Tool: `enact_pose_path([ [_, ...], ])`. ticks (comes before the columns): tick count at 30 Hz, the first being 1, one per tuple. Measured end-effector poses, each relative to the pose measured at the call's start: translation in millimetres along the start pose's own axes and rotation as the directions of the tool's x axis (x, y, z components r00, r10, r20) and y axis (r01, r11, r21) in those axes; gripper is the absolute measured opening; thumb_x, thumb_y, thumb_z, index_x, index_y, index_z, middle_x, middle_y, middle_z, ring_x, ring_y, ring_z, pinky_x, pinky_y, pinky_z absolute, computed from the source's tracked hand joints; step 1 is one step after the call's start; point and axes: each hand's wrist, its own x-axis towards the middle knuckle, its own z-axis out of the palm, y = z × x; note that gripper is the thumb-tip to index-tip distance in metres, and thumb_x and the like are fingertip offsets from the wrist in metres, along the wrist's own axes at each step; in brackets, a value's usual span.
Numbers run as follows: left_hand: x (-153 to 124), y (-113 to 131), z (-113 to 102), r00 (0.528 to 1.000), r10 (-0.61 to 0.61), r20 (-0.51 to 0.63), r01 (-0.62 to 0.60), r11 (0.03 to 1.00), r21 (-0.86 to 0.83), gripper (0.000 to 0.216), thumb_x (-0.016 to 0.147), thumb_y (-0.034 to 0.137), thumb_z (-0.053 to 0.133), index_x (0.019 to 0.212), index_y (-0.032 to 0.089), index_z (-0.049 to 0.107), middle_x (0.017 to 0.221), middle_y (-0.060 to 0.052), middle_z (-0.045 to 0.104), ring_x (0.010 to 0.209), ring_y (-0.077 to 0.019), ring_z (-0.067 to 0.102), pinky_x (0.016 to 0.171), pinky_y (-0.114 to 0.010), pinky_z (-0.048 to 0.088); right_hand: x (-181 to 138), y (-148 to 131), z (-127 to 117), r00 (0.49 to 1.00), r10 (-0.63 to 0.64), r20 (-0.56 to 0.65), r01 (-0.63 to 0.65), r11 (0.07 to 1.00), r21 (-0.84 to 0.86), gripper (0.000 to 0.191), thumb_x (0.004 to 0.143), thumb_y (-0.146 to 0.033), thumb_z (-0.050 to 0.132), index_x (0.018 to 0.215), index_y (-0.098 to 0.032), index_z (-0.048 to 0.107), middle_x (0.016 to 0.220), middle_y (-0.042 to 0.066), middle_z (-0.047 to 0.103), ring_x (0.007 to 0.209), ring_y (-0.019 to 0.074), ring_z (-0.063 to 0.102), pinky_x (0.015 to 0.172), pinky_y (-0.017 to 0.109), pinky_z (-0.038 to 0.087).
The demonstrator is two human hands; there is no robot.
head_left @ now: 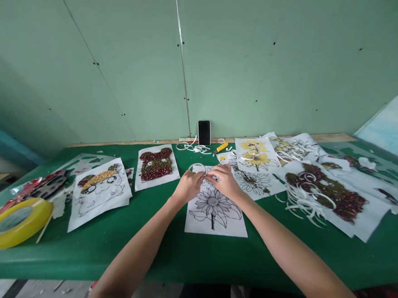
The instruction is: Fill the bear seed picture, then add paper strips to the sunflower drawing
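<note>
Both of my hands meet over the upper part of a white sheet with a black sunflower outline (212, 203). A thin white strip (196, 165) curves up in a loop between them. My left hand (190, 186) is closed, its fingertips pinched on the strip at the left. Close beside it, my right hand (224, 181) is also closed with thumb and forefinger together at the strip. The fingertips almost touch, and the exact grip is too small to see. The hands cover the top of the drawing.
A phone (204, 132) leans on the green wall behind a yellow utility knife (221, 148). Seed-covered pictures (156, 166) lie left and right. Curled white strips (305, 200) lie at the right. A yellow tape roll (36, 217) sits at the left on the green table (152, 256).
</note>
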Motion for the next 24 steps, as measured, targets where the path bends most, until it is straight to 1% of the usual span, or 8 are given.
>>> enact_pose_path([
  [3, 0, 4, -1, 1.0, -0.028, -0.005, 0.028, 0.996, -0.083, 0.027, 0.111, 0.022, 0.044, 0.11, 0.019, 0.07, 0.087, -0.007, 0.072, 0.076, -0.0208, 0.067, 0.079, -0.036, 0.056, 0, -2, -1, 1.0, 0.013, 0.002, -0.013, 1.0, 0.006, 0.013, 0.109, -0.037, 0.068, 0.103, -0.028, 0.075, 0.102, 0.006, 0.076, 0.1, 0.0262, 0.071, 0.1, 0.048, 0.045],
  [7, 1, 10, -5, 0.998, -0.066, 0.006, 0.065, 0.969, -0.237, 0.025, 0.111, 0.023, 0.045, 0.114, 0.018, 0.07, 0.094, -0.008, 0.075, 0.08, -0.0193, 0.07, 0.071, -0.029, 0.054, 1, -4, -1, 1.0, 0.019, 0.006, -0.02, 0.999, 0.046, 0.016, 0.112, -0.037, 0.062, 0.104, -0.028, 0.073, 0.101, 0.006, 0.078, 0.098, 0.0255, 0.073, 0.097, 0.046, 0.047],
  [9, 1, 13, -7, 0.997, -0.076, 0.019, 0.078, 0.948, -0.308, 0.025, 0.11, 0.022, 0.045, 0.11, 0.018, 0.07, 0.09, -0.006, 0.074, 0.076, -0.0171, 0.068, 0.071, -0.027, 0.053, 2, -6, -2, 1.0, 0.029, 0.004, -0.029, 0.998, 0.06, 0.015, 0.112, -0.036, 0.062, 0.105, -0.028, 0.072, 0.098, 0.005, 0.078, 0.095, 0.0255, 0.073, 0.094, 0.045, 0.048],
  [12, 2, 18, -9, 0.992, -0.122, 0.026, 0.123, 0.917, -0.38, 0.027, 0.109, 0.021, 0.045, 0.098, 0.018, 0.07, 0.079, -0.002, 0.071, 0.065, -0.0127, 0.061, 0.066, -0.024, 0.048, 3, -8, -3, 0.999, 0.032, -0.025, -0.03, 0.996, 0.088, 0.012, 0.111, -0.033, 0.063, 0.107, -0.028, 0.072, 0.097, 0.005, 0.078, 0.091, 0.0254, 0.073, 0.091, 0.044, 0.052],
  [15, 3, 21, -10, 0.984, -0.177, 0.015, 0.167, 0.89, -0.424, 0.026, 0.107, 0.022, 0.048, 0.096, 0.017, 0.071, 0.074, 0.0, 0.07, 0.058, -0.0103, 0.056, 0.061, -0.023, 0.043, 3, -10, -3, 0.998, 0.035, -0.055, -0.029, 0.993, 0.114, 0.013, 0.111, -0.031, 0.061, 0.107, -0.028, 0.073, 0.097, 0.006, 0.078, 0.09, 0.0255, 0.072, 0.087, 0.042, 0.055],
  [18, 5, 23, -11, 0.978, -0.21, 0.007, 0.19, 0.866, -0.462, 0.026, 0.106, 0.026, 0.051, 0.093, 0.017, 0.072, 0.071, 0.0, 0.068, 0.057, -0.0097, 0.053, 0.06, -0.023, 0.041, 4, -11, -4, 0.997, 0.04, -0.064, -0.031, 0.99, 0.136, 0.014, 0.112, -0.031, 0.06, 0.108, -0.029, 0.073, 0.097, 0.006, 0.079, 0.091, 0.0258, 0.072, 0.085, 0.043, 0.058],
  [21, 6, 24, -13, 0.974, -0.225, 0.006, 0.197, 0.843, -0.5, 0.03, 0.105, 0.029, 0.053, 0.083, 0.017, 0.069, 0.068, 0.001, 0.065, 0.059, -0.0103, 0.054, 0.061, -0.023, 0.041, 4, -12, -5, 0.997, 0.023, -0.07, -0.012, 0.99, 0.141, 0.014, 0.112, -0.031, 0.059, 0.108, -0.03, 0.073, 0.097, 0.006, 0.079, 0.091, 0.0257, 0.073, 0.084, 0.043, 0.058],
  [24, 7, 25, -15, 0.968, -0.248, 0.022, 0.221, 0.817, -0.532, 0.035, 0.103, 0.029, 0.053, 0.071, 0.018, 0.062, 0.064, 0.001, 0.06, 0.059, -0.0102, 0.051, 0.061, -0.023, 0.04, 5, -12, -6, 0.998, -0.007, -0.066, 0.016, 0.991, 0.131, 0.013, 0.112, -0.028, 0.059, 0.11, -0.029, 0.072, 0.098, 0.006, 0.079, 0.09, 0.0249, 0.073, 0.084, 0.042, 0.057],
])
